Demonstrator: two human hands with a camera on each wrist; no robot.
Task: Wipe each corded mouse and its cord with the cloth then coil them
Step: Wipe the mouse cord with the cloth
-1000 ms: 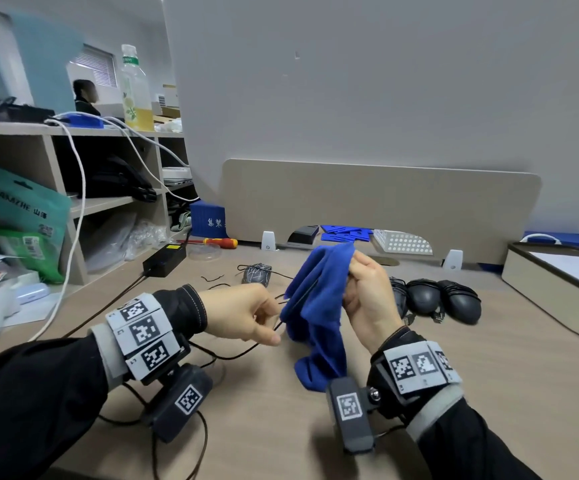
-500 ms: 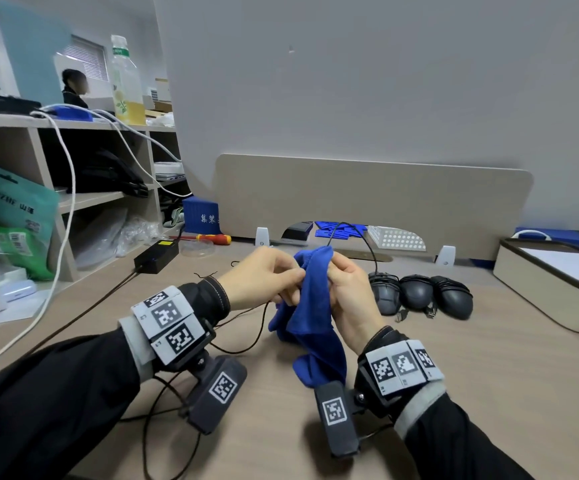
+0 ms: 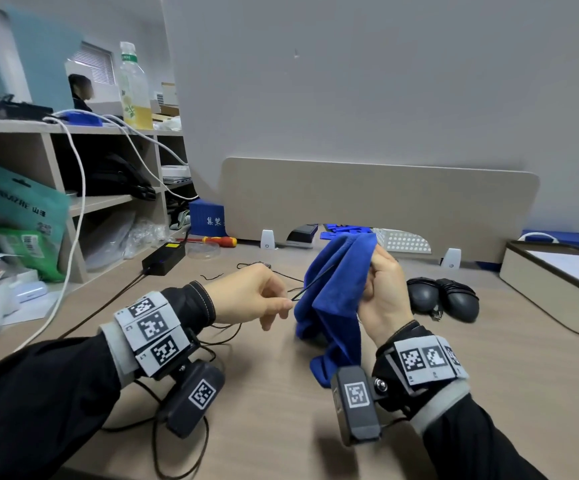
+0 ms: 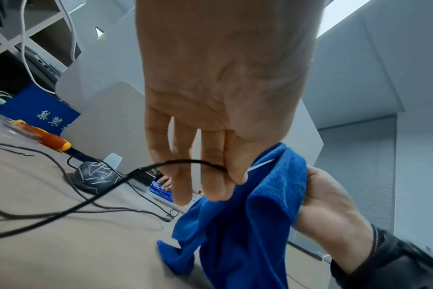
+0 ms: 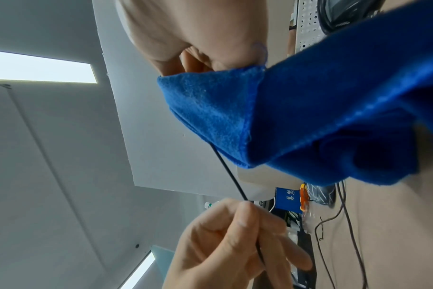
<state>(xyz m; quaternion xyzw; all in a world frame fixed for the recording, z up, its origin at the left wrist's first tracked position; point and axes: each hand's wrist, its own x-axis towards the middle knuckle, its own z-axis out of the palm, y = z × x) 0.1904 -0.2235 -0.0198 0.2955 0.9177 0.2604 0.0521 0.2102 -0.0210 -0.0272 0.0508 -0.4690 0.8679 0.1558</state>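
Left hand: pinches black cord above the surface. Right hand: grip closed on blue cloth folded round the cord. Blue box: Chinese characters, partly readable.

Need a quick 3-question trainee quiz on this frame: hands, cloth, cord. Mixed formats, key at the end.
1. True or false: the left hand pinches the cord.
2. The right hand holds which? A) screwdriver B) cloth C) bottle
3. Fill in: the cord runs from the left hand's fingers into the folded ____.

Key
1. True. Thumb and fingers pinch it in both wrist views.
2. B. The blue cloth is bunched in that hand; the screwdriver lies on the desk.
3. cloth. The cord disappears into its fold.
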